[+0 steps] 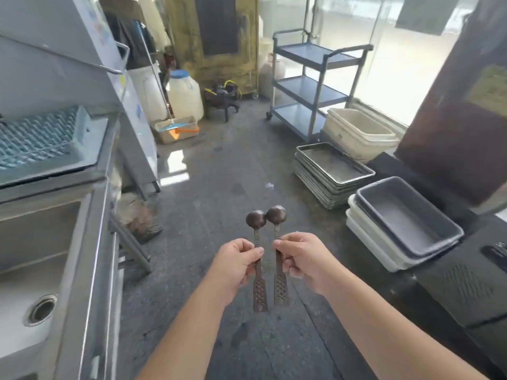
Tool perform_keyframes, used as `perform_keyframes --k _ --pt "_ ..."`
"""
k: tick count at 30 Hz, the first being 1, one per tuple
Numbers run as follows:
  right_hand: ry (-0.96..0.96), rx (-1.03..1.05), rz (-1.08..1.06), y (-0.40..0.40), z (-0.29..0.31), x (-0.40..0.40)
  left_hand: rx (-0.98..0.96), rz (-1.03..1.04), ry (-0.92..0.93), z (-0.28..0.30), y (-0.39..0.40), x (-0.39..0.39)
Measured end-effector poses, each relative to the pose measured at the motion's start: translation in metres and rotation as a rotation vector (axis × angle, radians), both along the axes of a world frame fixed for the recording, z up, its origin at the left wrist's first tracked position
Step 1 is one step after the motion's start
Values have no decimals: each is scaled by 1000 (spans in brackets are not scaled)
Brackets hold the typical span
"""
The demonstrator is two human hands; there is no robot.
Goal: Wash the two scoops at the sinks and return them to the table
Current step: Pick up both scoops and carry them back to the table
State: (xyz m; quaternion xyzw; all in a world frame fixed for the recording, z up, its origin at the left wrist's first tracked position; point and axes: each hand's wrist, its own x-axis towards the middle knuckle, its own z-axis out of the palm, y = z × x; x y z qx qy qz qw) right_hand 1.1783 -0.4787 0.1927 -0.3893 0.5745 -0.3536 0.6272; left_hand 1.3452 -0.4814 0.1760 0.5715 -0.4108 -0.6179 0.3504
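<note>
Two empty tubs [406,223]; hands hold scoops [266,218].

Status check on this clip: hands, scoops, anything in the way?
Left hand shut on left scoop; right hand shut on right scoop. Both upright over floor, bowls touching. Sink at left, path clear.

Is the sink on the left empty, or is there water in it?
Empty, as far as visible. The sink shows a bare pale bottom and an uncovered drain, with no water or dishes in it.
</note>
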Motion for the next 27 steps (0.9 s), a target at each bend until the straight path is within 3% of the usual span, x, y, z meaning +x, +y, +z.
perform_keyframes --k 8,14,27 --pt "12 9 -373 76 16 -203 91 -340 124 -4 16 -213" --pt "29 30 -632 113 13 -307 114 -615 101 1 19 -336" --pt "-2 89 -1080 47 4 -450 135 -1061 29 3 -99 -533"
